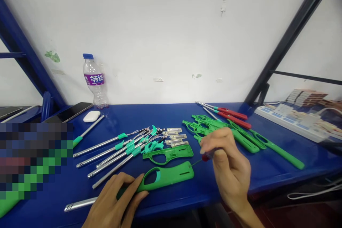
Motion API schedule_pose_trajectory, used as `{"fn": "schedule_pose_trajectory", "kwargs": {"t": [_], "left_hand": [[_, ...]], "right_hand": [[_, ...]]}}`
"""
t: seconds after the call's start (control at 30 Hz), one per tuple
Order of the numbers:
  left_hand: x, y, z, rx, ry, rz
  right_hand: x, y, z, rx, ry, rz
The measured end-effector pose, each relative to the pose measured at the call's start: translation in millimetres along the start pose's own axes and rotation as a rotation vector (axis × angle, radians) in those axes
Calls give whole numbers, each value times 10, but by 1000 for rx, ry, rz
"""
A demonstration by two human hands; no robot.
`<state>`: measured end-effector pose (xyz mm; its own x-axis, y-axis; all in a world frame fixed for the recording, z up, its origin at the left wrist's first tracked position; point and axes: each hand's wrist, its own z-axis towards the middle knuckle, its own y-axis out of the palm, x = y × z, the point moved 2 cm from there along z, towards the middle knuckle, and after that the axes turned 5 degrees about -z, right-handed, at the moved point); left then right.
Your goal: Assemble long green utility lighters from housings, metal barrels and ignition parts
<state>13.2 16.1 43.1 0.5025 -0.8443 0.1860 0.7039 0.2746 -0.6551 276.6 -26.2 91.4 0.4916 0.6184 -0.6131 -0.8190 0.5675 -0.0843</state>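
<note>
Closest to my camera I see the left hand [114, 199], its fingers closed around one green lighter [173, 176], smooth moulded plastic with a looped trigger guard and a silvery metal tube running out to the left. The lighter lies along the near edge of the blue table [149, 205]. Apart from that hand, the right hand [231, 167] pinches one thin-shafted tool [205, 157] with a red grip, its tip at the handle's rounded end. Just beyond, I count one open half-shell [168, 155], ribbed inside, then five slotted metal tubes [107, 145] with teal plastic triggers and fine wires, leading to a row of clear oblong tanks [177, 136], about five. To the right lie several flat green handles [245, 140], overlapping too much for me to count, with two red lighters [232, 113] behind. Further back I have one rounded, glossy white case [92, 116], one flat dark phone [77, 110], and one waisted clear bottle [95, 79] before the scuffed white wall [165, 35].
</note>
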Motion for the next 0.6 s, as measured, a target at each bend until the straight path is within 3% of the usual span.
{"fn": "schedule_pose_trajectory", "kwargs": {"t": [0.23, 0.37, 0.47, 0.6], "left_hand": [[-27, 15, -45, -31, 2, -5], [-39, 29, -68, -74, -24, -4], [-30, 28, -58, -41, -31, -17], [-38, 45, -71, -49, -42, -10]], "right_hand": [[0, 1, 2, 12, -26, 9], [52, 13, -51, 27, -114, -42], [50, 25, -104, -3, -145, -73], [-9, 25, -144, -57, -307, -189]]}}
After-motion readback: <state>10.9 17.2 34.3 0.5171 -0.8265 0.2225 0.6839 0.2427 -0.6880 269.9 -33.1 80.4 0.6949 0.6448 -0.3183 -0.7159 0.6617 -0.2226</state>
